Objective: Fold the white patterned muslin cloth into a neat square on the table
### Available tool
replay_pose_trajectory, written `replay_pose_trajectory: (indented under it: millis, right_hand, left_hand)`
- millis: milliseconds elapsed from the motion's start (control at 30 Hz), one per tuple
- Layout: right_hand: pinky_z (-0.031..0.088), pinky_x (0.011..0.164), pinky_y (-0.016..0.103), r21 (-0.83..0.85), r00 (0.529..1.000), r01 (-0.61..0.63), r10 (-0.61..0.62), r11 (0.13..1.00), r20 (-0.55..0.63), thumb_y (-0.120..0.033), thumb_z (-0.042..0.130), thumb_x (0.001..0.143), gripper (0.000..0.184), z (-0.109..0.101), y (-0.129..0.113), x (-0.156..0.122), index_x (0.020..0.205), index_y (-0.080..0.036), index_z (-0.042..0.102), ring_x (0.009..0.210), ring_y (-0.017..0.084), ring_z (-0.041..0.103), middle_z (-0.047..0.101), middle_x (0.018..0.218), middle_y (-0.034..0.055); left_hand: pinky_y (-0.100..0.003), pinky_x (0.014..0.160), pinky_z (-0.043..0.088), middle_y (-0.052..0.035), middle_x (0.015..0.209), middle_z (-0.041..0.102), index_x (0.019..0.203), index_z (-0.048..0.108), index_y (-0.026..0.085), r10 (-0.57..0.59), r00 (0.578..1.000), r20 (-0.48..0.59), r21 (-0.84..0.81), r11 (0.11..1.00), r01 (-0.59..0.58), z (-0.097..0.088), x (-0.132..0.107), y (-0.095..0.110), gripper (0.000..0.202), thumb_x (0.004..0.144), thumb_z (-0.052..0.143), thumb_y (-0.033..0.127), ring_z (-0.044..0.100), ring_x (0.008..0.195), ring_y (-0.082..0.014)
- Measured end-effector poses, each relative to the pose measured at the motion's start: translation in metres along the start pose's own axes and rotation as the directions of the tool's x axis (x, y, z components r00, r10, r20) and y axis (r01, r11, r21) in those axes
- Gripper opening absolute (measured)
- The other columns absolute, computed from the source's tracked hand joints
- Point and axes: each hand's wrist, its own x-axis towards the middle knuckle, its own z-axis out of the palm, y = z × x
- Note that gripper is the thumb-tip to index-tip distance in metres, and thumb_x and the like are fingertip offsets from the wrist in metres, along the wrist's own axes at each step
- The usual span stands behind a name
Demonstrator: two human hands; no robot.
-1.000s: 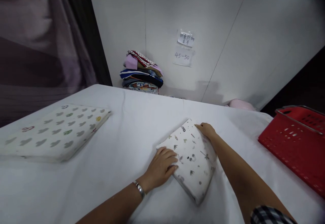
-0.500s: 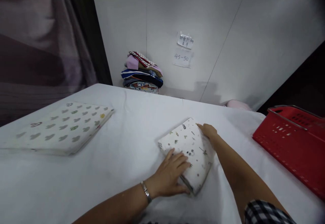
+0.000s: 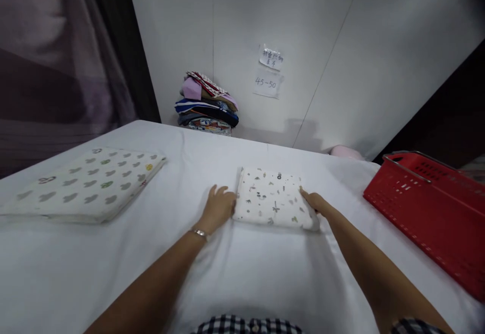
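A small folded white cloth with little printed figures (image 3: pixel 272 198) lies square on the white-covered table (image 3: pixel 235 273). My left hand (image 3: pixel 219 207) rests against its left edge, fingers curved along the side. My right hand (image 3: pixel 316 203) touches its right edge near the front corner, fingers bent against the fabric. Both hands press the cloth from opposite sides. A silver bracelet sits on my left wrist.
A larger folded cloth with a cloud print (image 3: pixel 85 185) lies at the left of the table. A red plastic basket (image 3: pixel 432 212) stands at the right. A stack of folded coloured fabrics (image 3: pixel 206 104) sits by the wall under paper notes (image 3: pixel 268 71).
The small cloth has been turned from a diagonal lie to square and pushed farther away. My left hand moved from its top to its left edge; my right hand stays at its right edge.
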Motion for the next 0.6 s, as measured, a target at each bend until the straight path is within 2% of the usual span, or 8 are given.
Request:
replay_pose_trajectory:
  millis: [67, 133, 233, 333, 400, 467, 533, 600]
  right_hand:
    - [0.047, 0.056, 0.03, 0.055, 0.998, -0.045, 0.042, 0.997, 0.054, -0.066, 0.026, 0.085, 0.07, 0.0, 0.004, -0.011, 0.074, -0.011, 0.068, 0.06, 0.022, 0.064, 0.068, 0.07, 0.0157]
    - [0.046, 0.056, 0.029, 0.088, 0.994, -0.086, 0.08, 0.992, 0.079, -0.062, 0.028, 0.087, 0.064, 0.0, 0.004, -0.015, 0.076, -0.012, 0.068, 0.062, 0.021, 0.064, 0.069, 0.075, 0.0157]
    - [0.046, 0.059, 0.028, 0.113, 0.992, -0.108, 0.1, 0.988, 0.077, -0.055, 0.038, 0.086, 0.053, -0.004, 0.0, -0.014, 0.074, -0.013, 0.067, 0.071, 0.023, 0.065, 0.069, 0.084, 0.0171]
    - [0.046, 0.06, 0.03, 0.148, 0.99, -0.12, 0.107, 0.982, 0.096, -0.054, 0.042, 0.085, 0.05, -0.004, -0.008, -0.02, 0.071, -0.013, 0.067, 0.072, 0.025, 0.065, 0.069, 0.078, 0.0172]
    - [0.046, 0.058, 0.03, 0.189, 0.986, -0.117, 0.092, 0.975, 0.139, -0.056, 0.039, 0.085, 0.053, 0.002, -0.015, -0.037, 0.069, -0.013, 0.066, 0.065, 0.023, 0.064, 0.067, 0.069, 0.0153]
    - [0.046, 0.052, 0.029, 0.249, 0.975, -0.1, 0.045, 0.963, 0.219, -0.062, 0.035, 0.085, 0.059, 0.015, -0.021, -0.062, 0.066, -0.014, 0.063, 0.055, 0.019, 0.061, 0.066, 0.062, 0.0116]
    - [0.043, 0.046, 0.026, 0.333, 0.947, -0.061, -0.051, 0.941, 0.318, -0.07, 0.033, 0.081, 0.063, 0.029, -0.024, -0.087, 0.062, -0.016, 0.06, 0.045, 0.015, 0.055, 0.063, 0.056, 0.0075]
    - [0.04, 0.043, 0.024, 0.458, 0.942, 0.049, -0.194, 0.887, 0.273, -0.07, 0.036, 0.079, 0.06, 0.036, -0.021, -0.103, 0.061, -0.018, 0.057, 0.041, 0.012, 0.05, 0.058, 0.05, 0.0029]
  left_hand:
    - [-0.054, 0.104, 0.023, -0.0026, 0.107, 0.065, 0.097, 0.059, 0.023, -0.03, 0.997, -0.064, -0.015, 0.999, 0.029, -0.008, 0.0, -0.004, 0.034, 0.076, 0.041, 0.004, 0.05, 0.113, -0.0239]
    - [-0.051, 0.105, 0.024, -0.0056, 0.116, 0.06, 0.109, 0.056, 0.022, 0.025, 0.996, -0.091, -0.05, 0.998, -0.03, -0.008, -0.008, 0.014, 0.032, 0.081, 0.042, 0.012, 0.049, 0.114, -0.0231]
    - [-0.051, 0.108, 0.021, -0.0079, 0.128, 0.052, 0.121, 0.048, 0.023, 0.247, 0.969, 0.001, -0.105, 0.964, -0.246, 0.007, -0.02, 0.057, 0.04, 0.081, 0.054, 0.026, 0.044, 0.12, -0.0259]
    - [-0.048, 0.109, 0.022, -0.004, 0.118, 0.058, 0.109, 0.053, 0.024, 0.316, 0.946, 0.072, -0.069, 0.948, -0.312, 0.021, -0.015, 0.069, 0.027, 0.085, 0.047, 0.014, 0.049, 0.113, -0.0229]
    - [-0.047, 0.107, 0.024, -0.0013, 0.101, 0.064, 0.092, 0.058, 0.023, 0.276, 0.956, 0.104, -0.011, 0.961, -0.276, 0.019, 0.0, 0.049, 0.025, 0.087, 0.038, 0.009, 0.055, 0.102, -0.0207]
    - [-0.048, 0.106, 0.024, -0.0017, 0.09, 0.065, 0.083, 0.06, 0.022, 0.138, 0.984, 0.114, 0.084, 0.985, -0.148, 0.008, 0.019, 0.013, 0.024, 0.083, 0.041, 0.007, 0.056, 0.097, -0.0214]
    - [-0.051, 0.101, 0.027, -0.006, 0.088, 0.065, 0.082, 0.06, 0.019, -0.057, 0.998, 0.036, 0.193, 0.98, 0.049, -0.009, 0.034, -0.021, 0.026, 0.079, 0.04, 0.004, 0.056, 0.096, -0.0245]
    - [-0.054, 0.095, 0.031, -0.0107, 0.095, 0.064, 0.09, 0.06, 0.016, -0.128, 0.991, -0.026, 0.227, 0.965, 0.13, -0.024, 0.04, -0.037, 0.024, 0.081, 0.04, 0.008, 0.055, 0.098, -0.0281]
